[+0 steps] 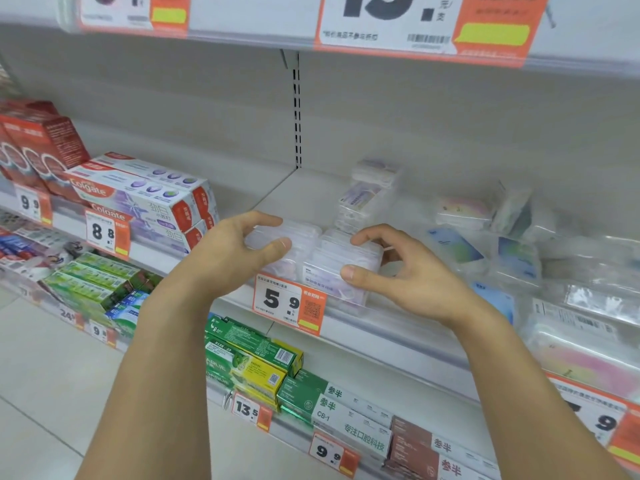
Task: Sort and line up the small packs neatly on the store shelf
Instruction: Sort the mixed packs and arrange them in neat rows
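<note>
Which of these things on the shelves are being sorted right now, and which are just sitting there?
Being sorted:
left pack, held by left hand
right pack, held by right hand
stacked packs behind
shelf

Just sitting there:
Colgate boxes
red boxes
green boxes
5.9 tag

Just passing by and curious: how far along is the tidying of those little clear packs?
Early to midway. Done: nothing clearly lined up yet. In hand: the left hand grips one clear pack and the right hand another, side by side above the 5.9 price tag. Left: the stacked packs behind and the jumbled packs to the right.
</note>
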Available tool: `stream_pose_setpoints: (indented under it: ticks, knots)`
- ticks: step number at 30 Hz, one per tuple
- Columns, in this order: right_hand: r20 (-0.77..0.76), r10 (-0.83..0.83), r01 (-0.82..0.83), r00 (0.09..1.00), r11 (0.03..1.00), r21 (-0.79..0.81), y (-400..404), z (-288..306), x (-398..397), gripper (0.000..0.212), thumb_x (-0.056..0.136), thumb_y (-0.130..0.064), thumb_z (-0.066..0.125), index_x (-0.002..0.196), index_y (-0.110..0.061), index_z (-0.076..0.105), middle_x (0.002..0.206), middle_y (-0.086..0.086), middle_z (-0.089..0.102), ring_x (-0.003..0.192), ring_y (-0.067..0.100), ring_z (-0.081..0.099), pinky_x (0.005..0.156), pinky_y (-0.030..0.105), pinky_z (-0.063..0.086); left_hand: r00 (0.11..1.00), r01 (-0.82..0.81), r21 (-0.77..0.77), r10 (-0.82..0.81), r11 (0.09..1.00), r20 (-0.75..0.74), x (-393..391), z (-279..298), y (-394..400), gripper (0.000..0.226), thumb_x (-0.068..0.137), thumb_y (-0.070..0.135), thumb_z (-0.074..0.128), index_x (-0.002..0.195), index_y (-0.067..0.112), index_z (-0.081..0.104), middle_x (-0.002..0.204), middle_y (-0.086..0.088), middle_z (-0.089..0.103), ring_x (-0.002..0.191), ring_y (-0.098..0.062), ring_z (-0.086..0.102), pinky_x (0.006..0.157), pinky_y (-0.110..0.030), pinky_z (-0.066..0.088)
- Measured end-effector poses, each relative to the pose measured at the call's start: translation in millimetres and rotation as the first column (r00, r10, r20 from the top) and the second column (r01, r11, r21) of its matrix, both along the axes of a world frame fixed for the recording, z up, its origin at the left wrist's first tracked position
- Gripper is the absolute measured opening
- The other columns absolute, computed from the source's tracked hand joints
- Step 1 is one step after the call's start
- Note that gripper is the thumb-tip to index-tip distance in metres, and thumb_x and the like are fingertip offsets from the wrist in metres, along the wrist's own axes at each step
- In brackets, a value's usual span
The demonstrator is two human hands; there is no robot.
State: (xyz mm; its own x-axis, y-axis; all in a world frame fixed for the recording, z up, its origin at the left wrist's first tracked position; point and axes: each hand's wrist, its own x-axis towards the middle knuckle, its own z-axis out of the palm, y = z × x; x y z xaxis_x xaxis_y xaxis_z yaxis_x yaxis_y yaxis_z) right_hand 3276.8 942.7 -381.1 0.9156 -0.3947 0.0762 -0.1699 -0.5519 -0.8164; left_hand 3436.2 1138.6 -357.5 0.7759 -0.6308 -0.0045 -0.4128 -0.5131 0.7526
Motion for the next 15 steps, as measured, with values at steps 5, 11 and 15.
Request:
stream_pose_setpoints:
  ticks: [5,11,15]
  knots:
    - [0.116,-0.184,0.172,0.976,0.979,0.104,-6.8,8.8,-1.0,0.05,0.08,-0.07,0.057,0.126,-0.052,0.049,0.118,-0.009,0.057,0.099,0.007,0.061,0.085,0.028,0.05,1.0,0.006,0.004,-0.006,1.0,0.02,1.7,-1.9,-1.3,0.045,0.086,0.047,0.064,0.128,0.04,0.053,0.142,-0.006,0.049,0.111,-0.013,0.054,0.085,-0.025,0.038]
    - [0.223,-0.405,0.413,0.887,0.911,0.009,-25.0,14.9,27.1,0.043,0.087,-0.041,0.068,0.126,-0.038,0.052,0.125,-0.001,0.051,0.1,0.013,0.057,0.083,0.023,0.044,1.0,-0.001,-0.013,0.001,1.0,0.013,1.4,-0.5,-0.4,0.054,0.084,0.049,0.064,0.134,0.042,0.046,0.134,-0.008,0.053,0.112,-0.017,0.049,0.085,-0.029,0.036]
    - [0.066,-0.266,0.272,0.962,0.957,-0.105,-30.6,10.0,49.7,0.071,0.085,-0.052,0.067,0.146,-0.04,0.034,0.15,-0.004,0.035,0.132,0.014,0.043,0.108,0.029,0.035,1.0,-0.012,-0.035,0.012,0.999,-0.008,1.7,-2.1,-1.2,0.055,0.084,0.052,0.062,0.136,0.045,0.044,0.139,-0.007,0.05,0.126,-0.018,0.047,0.09,-0.031,0.035]
